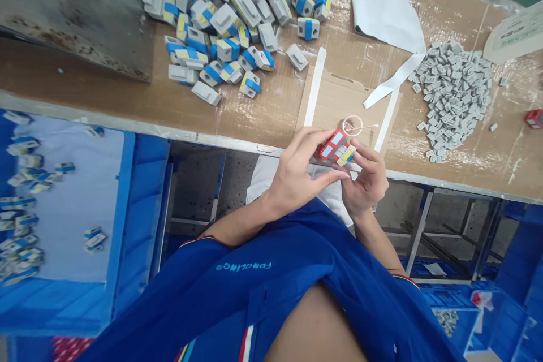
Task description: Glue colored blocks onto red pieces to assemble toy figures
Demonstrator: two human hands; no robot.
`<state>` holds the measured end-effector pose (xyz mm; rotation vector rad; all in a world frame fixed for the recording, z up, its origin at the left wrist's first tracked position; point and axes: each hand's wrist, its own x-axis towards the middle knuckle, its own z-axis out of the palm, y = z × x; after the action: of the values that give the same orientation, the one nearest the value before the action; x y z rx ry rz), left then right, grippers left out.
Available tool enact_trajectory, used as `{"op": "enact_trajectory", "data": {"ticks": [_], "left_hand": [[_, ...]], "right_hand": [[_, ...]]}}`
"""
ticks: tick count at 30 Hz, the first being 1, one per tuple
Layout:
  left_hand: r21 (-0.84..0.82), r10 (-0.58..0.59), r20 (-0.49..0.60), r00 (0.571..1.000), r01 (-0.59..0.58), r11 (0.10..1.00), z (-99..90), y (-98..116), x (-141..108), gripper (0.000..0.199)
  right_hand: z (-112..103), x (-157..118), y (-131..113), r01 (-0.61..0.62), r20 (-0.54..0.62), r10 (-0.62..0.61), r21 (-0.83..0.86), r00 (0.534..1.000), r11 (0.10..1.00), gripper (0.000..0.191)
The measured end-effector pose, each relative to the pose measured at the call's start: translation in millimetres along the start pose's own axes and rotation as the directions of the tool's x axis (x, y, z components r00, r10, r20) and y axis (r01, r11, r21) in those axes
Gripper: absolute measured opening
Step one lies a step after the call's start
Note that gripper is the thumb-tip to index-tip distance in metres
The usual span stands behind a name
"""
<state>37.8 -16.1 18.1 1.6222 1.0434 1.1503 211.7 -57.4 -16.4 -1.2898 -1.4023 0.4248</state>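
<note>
A small red toy vehicle with pale blue windows is held between both hands above the table's front edge. At its right end sits a grey section with yellow and blue patches; whether the two are joined I cannot tell. My left hand is closed on the red part, fingers on top and thumb stretched under it. My right hand pinches the grey section between finger and thumb. Just beyond the toy, a small round dish with a cotton swab across its rim rests on a cardboard sheet.
Grey toy pieces with blue and yellow patches are heaped at back left, beside a metal box. Tiny grey parts lie right, near a white cloth. A blue crate stands lower left; another red piece is far right.
</note>
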Motion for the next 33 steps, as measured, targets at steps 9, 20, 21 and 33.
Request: {"op": "enact_trajectory", "data": {"ticks": [9, 20, 21, 33], "left_hand": [[-0.076, 0.097, 0.012, 0.995, -0.096, 0.992, -12.4, -4.2, 3.5, 0.065], [-0.212, 0.151, 0.010, 0.988, -0.146, 0.966, -13.2, -14.3, 4.2, 0.067], [-0.217, 0.154, 0.011, 0.988, -0.148, 0.965, -12.9, -14.9, 4.2, 0.066], [-0.190, 0.185, -0.017, 0.983, -0.185, 0.964, -20.3, -19.4, 2.3, 0.052]], "right_hand": [[-14.1, 4.2, -8.6, -0.010, 0.152, -0.016, 0.169, 0.988, 0.986, 0.041], [-3.4, 16.5, -12.2, -0.026, 0.249, -0.012, 0.148, 0.968, 0.989, 0.057], [-2.1, 16.4, -13.7, -0.017, 0.235, -0.019, 0.150, 0.972, 0.989, 0.056], [0.2, 20.9, -24.5, 0.030, 0.225, -0.062, 0.141, 0.972, 0.990, 0.044]]}}
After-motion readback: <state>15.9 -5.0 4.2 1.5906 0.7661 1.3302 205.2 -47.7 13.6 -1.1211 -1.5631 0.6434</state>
